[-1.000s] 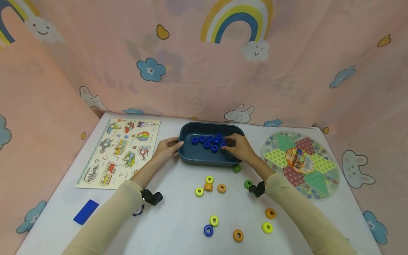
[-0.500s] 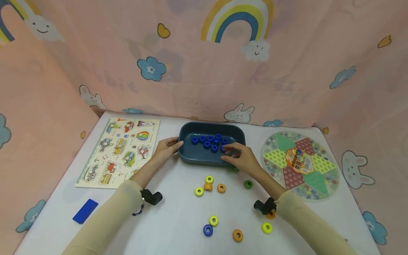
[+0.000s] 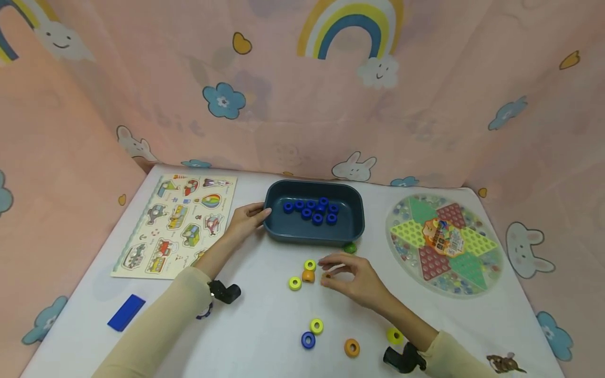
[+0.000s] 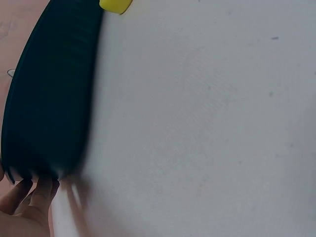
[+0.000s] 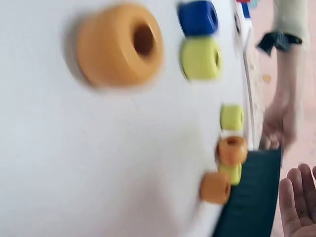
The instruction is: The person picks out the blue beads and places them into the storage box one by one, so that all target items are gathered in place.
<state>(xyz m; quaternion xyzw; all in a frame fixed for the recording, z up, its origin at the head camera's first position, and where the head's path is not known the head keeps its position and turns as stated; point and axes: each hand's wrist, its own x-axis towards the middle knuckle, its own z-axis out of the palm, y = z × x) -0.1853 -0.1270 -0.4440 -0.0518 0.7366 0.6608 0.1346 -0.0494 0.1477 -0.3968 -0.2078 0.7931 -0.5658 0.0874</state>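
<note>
My left hand [image 3: 247,221] grips the left end of a dark blue-green tray [image 3: 302,233], thumb at the rim and fingers against the outer wall [image 4: 37,202]. Inside the tray lie several blue ring-shaped beads [image 3: 317,219]. In front of the tray, my right hand [image 3: 356,281] hovers over the table with fingers spread and nothing between them. Its fingertips overlap an orange bead [image 3: 326,275] in the head view; that bead [image 5: 216,188] shows apart from the hand in the right wrist view. Just left of it sit another orange bead [image 3: 308,276] and two yellow beads [image 3: 295,283].
Nearer the front are a blue bead [image 3: 308,340], an orange bead [image 3: 352,348] and yellow beads [image 3: 395,335]. A green bead [image 3: 350,248] touches the tray's front. A picture puzzle board [image 3: 177,226] and a blue block [image 3: 126,313] lie left, a round star-patterned game board [image 3: 444,247] right.
My right hand has let go of a blue bead in the tray and moved out toward the front, over the loose beads. The left hand stays at the tray's end.
</note>
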